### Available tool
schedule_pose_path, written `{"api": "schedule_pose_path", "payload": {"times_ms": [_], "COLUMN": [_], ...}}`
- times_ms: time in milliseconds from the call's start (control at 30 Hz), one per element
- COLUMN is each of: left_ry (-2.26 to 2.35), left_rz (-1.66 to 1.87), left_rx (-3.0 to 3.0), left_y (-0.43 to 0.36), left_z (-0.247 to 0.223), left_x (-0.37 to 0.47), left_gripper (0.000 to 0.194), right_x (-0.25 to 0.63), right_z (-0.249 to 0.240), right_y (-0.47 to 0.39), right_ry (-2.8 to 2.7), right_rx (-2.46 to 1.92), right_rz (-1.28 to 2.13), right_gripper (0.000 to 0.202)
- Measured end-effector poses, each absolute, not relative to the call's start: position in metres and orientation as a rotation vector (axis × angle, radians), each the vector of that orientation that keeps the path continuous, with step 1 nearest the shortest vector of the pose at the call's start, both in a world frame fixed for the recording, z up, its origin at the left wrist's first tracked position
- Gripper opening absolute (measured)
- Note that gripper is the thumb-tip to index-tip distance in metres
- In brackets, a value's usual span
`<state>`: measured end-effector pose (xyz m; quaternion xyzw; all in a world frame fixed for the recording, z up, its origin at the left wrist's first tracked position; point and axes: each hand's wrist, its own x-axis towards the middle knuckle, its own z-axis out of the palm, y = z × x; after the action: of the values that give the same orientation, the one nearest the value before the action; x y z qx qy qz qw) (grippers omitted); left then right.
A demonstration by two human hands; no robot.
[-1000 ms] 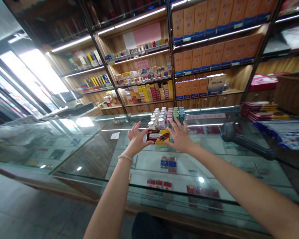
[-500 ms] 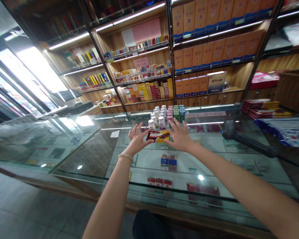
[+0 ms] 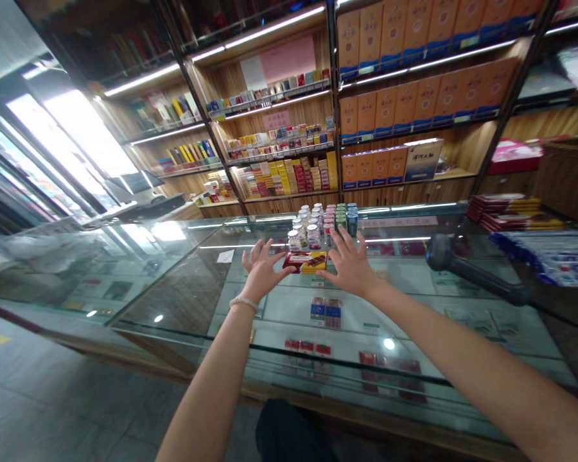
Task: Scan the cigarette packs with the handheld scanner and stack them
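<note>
A flat red and yellow pack (image 3: 305,262) lies on the glass bench (image 3: 183,289), just in front of a cluster of small cans (image 3: 320,221). The left hand (image 3: 261,269) and right hand (image 3: 349,264) flank the pack, fingers spread, each grip apart and clamped on nothing. The pack looks set down already; only drawing the hands away seems left.

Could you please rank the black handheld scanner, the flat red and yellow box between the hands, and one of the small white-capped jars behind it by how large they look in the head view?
1. Black scanner, though it lies nearer the camera.
2. Red and yellow box.
3. White-capped jar.
</note>
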<state>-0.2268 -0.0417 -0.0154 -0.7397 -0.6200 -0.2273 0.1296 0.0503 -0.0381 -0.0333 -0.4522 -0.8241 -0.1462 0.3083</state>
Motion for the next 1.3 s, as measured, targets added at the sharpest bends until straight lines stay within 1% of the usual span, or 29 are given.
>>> {"api": "schedule_pose_path", "payload": {"times_ms": [167,500,867,1200,1300], "left_ry": [-1.798,-1.827,-1.873,-1.883,-1.914], "left_rz": [-0.696,-0.693,-0.639,-0.609,-0.592], "left_rx": [-2.149,-2.126,-2.068,-2.074,-2.051], "left_y": [-0.043,-0.047,-0.047,-0.046,-0.048], "left_z": [-0.013,-0.010,-0.009,-0.011,-0.010], "left_x": [-0.228,-0.224,-0.220,-0.222,-0.220], "left_gripper": [0.042,0.036,0.027,0.031,0.041], "right_x": [0.050,0.048,0.047,0.048,0.048], "right_z": [-0.033,-0.039,-0.045,-0.045,-0.045], "right_y": [-0.039,-0.036,-0.030,-0.029,-0.030], "right_ry": [-2.196,-2.203,-2.197,-2.220,-2.203], "right_rx": [-1.189,-1.158,-1.163,-1.179,-1.198], "right_rz": [-0.400,-0.399,-0.462,-0.434,-0.407], "right_gripper": [0.056,0.041,0.038,0.041,0.046]}}
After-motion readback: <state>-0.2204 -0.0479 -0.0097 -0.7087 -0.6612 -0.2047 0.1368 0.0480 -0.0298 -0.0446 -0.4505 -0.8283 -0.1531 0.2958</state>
